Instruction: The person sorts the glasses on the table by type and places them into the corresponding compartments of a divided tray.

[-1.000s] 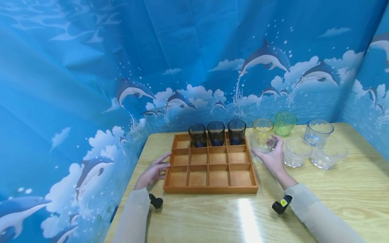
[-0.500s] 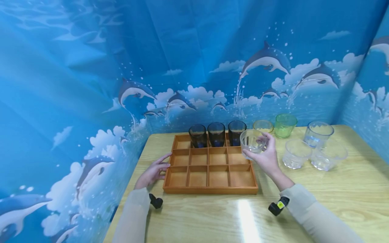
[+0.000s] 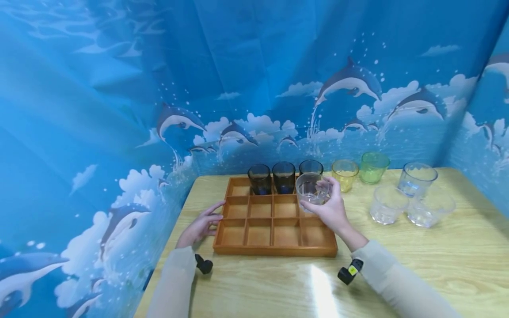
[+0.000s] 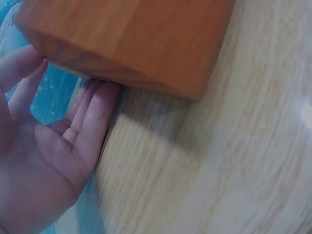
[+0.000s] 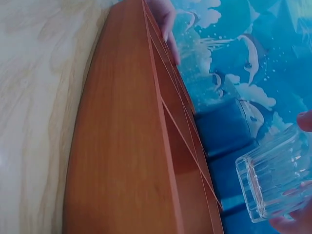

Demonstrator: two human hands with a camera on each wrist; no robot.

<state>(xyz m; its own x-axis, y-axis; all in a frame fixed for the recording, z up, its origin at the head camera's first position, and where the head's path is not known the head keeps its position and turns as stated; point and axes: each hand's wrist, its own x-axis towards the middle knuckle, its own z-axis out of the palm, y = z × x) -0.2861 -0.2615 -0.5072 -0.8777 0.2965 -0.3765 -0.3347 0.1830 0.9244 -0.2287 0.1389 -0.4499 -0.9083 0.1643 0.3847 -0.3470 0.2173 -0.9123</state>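
A clear drinking glass (image 3: pixel 310 191) is held between the thumb and fingers of my right hand (image 3: pixel 333 210), over the right side of a wooden compartment tray (image 3: pixel 274 251). The right wrist view shows the same clear glass (image 5: pixel 273 178) above the tray's edge, fingertips on its side. In the tray's back row stand three dark tumblers; the rightmost dark tumbler (image 3: pixel 311 166) is partly hidden behind the held glass. My left hand (image 3: pixel 200 227) rests against the tray's left wall, its fingers (image 4: pixel 92 117) extended and touching the wood in the left wrist view.
Right of the tray, a yellow glass (image 3: pixel 345 176), a green glass (image 3: pixel 374 168) and a blue-tinted glass (image 3: pixel 416 179) stand towards the back. Two clear glasses, a left one (image 3: pixel 387 207) and a right one (image 3: pixel 429 210), stand before them. A dolphin-printed curtain (image 3: pixel 246 88) hangs behind.
My right hand has carried the clear glass up and left, from beside the yellow glass to over the tray. The left hand has stayed at the tray's left side.
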